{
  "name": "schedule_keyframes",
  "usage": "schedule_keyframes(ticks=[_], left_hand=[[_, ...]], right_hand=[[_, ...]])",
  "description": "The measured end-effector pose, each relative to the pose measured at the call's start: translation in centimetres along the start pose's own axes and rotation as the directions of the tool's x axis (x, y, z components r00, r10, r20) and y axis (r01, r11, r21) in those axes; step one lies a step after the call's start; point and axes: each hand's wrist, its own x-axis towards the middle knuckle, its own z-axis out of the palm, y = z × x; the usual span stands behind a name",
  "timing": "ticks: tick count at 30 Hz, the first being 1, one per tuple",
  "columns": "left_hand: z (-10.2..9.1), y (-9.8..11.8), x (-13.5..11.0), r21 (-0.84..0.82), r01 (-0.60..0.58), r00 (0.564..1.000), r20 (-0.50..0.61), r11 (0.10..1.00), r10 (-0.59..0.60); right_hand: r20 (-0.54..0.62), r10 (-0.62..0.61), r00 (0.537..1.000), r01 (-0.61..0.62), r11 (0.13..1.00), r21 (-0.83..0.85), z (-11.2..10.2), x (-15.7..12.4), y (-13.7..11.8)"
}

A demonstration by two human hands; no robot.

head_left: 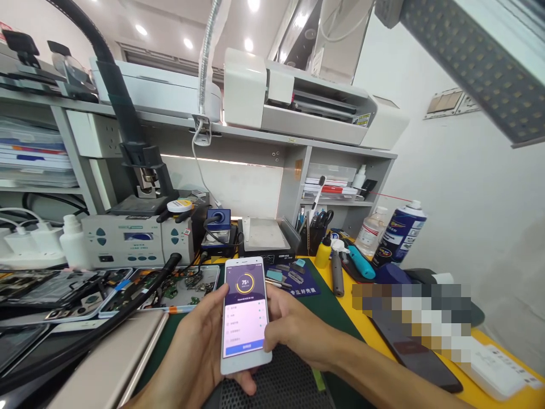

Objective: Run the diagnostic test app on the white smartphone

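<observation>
A white smartphone (244, 318) is held upright in front of me, its lit screen facing me. The screen shows a yellow ring with "75", a list of lines and a blue button at the bottom. My left hand (200, 329) wraps around the phone's left side and back, with a fingertip showing below its lower edge. On the right side, my right hand (289, 321) also grips the phone, its thumb bent over the lower right of the screen. Beneath the phone lies a black perforated surface (281, 380) on the green mat (336, 324).
At left stand a grey rework station (138, 238) and trays of circuit boards (174, 287); a gold tablet-like device (114, 363) lies nearer. Blades rest on a blue mat (313, 287). At right are a spray can (400, 233), a teal-handled tool (361, 261) and a dark phone (417, 352).
</observation>
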Motion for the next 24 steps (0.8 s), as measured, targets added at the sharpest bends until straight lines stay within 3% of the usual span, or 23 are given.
schedule_keyframes(ticks=[6,24], left_hand=[[-0.12,-0.04,0.03,-0.018,0.016,0.999,-0.051,1.000,-0.017],[0.09,-0.07,-0.04,-0.017,-0.009,0.999,-0.036,1.000,0.008]], right_hand=[[0.075,0.121,0.990,-0.124,0.992,0.031,-0.89,0.18,-0.41],[-0.074,0.067,0.995,-0.062,0.996,0.064,-0.36,0.19,0.19]])
